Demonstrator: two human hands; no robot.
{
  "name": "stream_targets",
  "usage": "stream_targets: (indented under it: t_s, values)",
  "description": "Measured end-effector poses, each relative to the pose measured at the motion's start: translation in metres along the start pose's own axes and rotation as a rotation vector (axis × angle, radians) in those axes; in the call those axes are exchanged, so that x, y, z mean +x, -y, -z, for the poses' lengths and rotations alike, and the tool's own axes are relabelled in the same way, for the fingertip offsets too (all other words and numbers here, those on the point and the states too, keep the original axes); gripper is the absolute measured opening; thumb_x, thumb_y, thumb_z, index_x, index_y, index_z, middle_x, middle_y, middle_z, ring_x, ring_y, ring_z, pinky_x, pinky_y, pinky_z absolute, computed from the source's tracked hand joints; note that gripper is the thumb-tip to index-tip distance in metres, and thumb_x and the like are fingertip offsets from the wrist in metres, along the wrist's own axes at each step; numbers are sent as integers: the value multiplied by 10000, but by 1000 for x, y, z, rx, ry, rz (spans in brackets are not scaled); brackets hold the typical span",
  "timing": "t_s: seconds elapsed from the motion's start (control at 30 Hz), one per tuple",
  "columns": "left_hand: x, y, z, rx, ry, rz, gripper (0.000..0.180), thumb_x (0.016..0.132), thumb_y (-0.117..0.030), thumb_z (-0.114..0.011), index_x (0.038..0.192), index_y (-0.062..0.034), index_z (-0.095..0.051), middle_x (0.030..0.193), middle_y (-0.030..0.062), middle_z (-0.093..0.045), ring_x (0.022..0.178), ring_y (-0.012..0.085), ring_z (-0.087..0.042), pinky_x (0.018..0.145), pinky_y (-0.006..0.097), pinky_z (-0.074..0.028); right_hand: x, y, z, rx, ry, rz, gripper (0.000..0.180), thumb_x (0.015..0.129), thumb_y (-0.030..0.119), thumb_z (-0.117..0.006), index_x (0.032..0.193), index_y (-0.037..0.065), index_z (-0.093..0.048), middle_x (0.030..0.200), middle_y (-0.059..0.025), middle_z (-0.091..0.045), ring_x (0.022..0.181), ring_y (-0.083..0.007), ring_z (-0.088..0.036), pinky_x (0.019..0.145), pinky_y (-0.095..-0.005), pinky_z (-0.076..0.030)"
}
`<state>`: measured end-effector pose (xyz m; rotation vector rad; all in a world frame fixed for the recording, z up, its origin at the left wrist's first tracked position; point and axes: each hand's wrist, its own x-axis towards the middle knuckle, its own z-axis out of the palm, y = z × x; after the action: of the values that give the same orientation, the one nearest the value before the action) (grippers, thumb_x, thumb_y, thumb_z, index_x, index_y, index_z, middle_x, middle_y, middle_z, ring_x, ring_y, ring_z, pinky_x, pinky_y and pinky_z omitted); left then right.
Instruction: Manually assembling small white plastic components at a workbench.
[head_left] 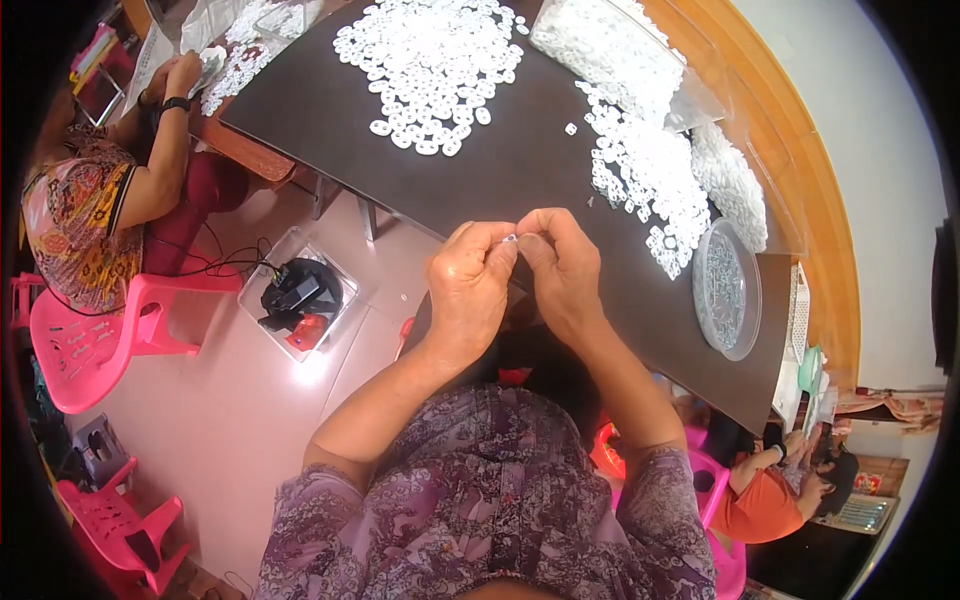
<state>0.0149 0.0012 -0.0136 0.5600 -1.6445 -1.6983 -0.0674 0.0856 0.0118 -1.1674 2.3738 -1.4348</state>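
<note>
Left hand (468, 285) and right hand (562, 270) meet at the fingertips in front of the person's chest, each closed in a pinch of thumb and bent forefinger on one tiny whitish piece (510, 238). That piece sits right between the two sets of fingertips, over the near edge of the dark table (400, 190); it is too small and too covered to make out its full shape, and it may be more than one part. On the far left of the tabletop spreads a pile of white oval pieces (430, 70), a few lying loose at its near edge. To the far right a clear container (700, 105) is heaped with more white pieces, and a looser scatter of white pieces (650, 180) lies on the near side of it. Just beside that scatter, nearer on the right, stands a round clear tub (750, 320) with small pale parts inside. On the left, a co-worker in a patterned top (90, 215) sits on a pink chair (90, 330) with both hands raised at another table, and a clear box (275, 335) holding a black device rests on the floor. A second co-worker, in an orange top (765, 500), sits at the near right.
</note>
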Motion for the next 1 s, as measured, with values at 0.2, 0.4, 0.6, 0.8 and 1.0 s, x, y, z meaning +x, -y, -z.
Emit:
stream_targets:
  t_s: [0.2,0.4,0.6,0.8,1.0]
  values:
    - [2,2,6,-41,25,32,119,786,25,-590,898,24,-628,764,108,-591,673,184,-574,600,280,-447,4,7,9,167,50,-109,94,825,42,-581,907,-4,-586,813,-20,-601,758,-80,-551,699,-222,-447]
    - [0,0,5,-44,47,40,125,788,23,-584,907,24,-624,764,105,-589,673,181,-572,600,279,-445,7,3,16,237,149,-169,87,799,18,-597,884,-1,-600,768,-10,-602,714,-58,-546,661,-213,-450]
    - [-1,2,3,-23,9,10,125,777,36,-595,899,23,-621,749,113,-583,655,199,-574,581,293,-445,4,1,8,140,123,-76,60,789,8,-594,846,-3,-579,736,-5,-569,683,-65,-522,637,-213,-433]
    - [0,2,4,123,-50,-175,120,754,54,-615,865,9,-618,727,123,-581,636,241,-580,562,317,-442,5,-1,1,-7,71,50,34,793,3,-572,825,-6,-569,722,-18,-546,697,-81,-515,638,-221,-427]
    - [2,5,7,70,-48,-129,116,772,47,-607,883,16,-619,720,113,-581,623,219,-580,557,311,-443,8,4,7,139,122,-102,73,796,15,-579,860,-13,-598,752,-21,-614,702,-72,-556,653,-212,-449]
